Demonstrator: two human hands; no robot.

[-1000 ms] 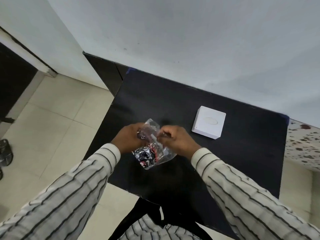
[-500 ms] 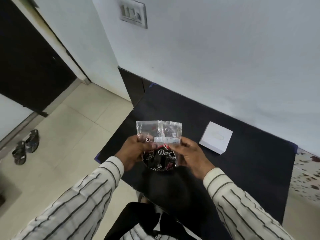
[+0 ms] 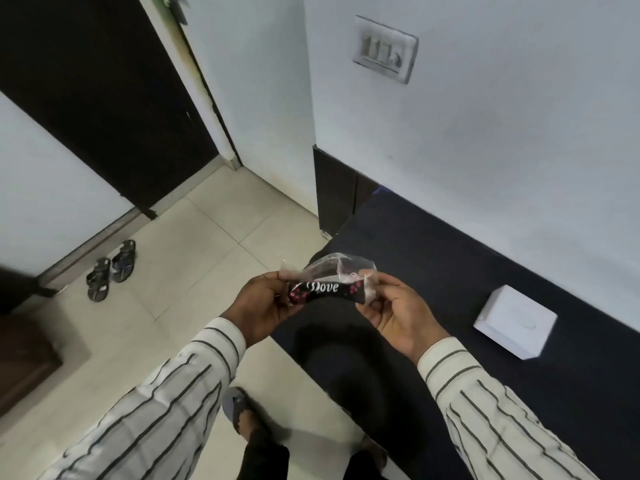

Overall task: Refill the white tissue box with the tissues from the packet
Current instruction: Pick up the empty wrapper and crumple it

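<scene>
Both hands hold a clear plastic tissue packet (image 3: 327, 284) with a black printed band reading "Dove", raised above the near left corner of the black table (image 3: 450, 258). My left hand (image 3: 263, 306) pinches its left end and my right hand (image 3: 394, 313) pinches its right end. The packet's clear top part puffs up between them. The white tissue box (image 3: 516, 322) sits flat on the table to the right of my hands, near the wall, with its oval slot facing up.
A white wall with a switch plate (image 3: 384, 50) rises behind the table. A dark doorway (image 3: 104, 98) opens at the left. A pair of sandals (image 3: 110, 270) lies on the tiled floor. My foot (image 3: 242, 414) shows below beside the table's edge.
My hands have lifted the packet up off the table and tilted it flatter, so its band faces me. The view has swung up and left, showing the door and switch plate.
</scene>
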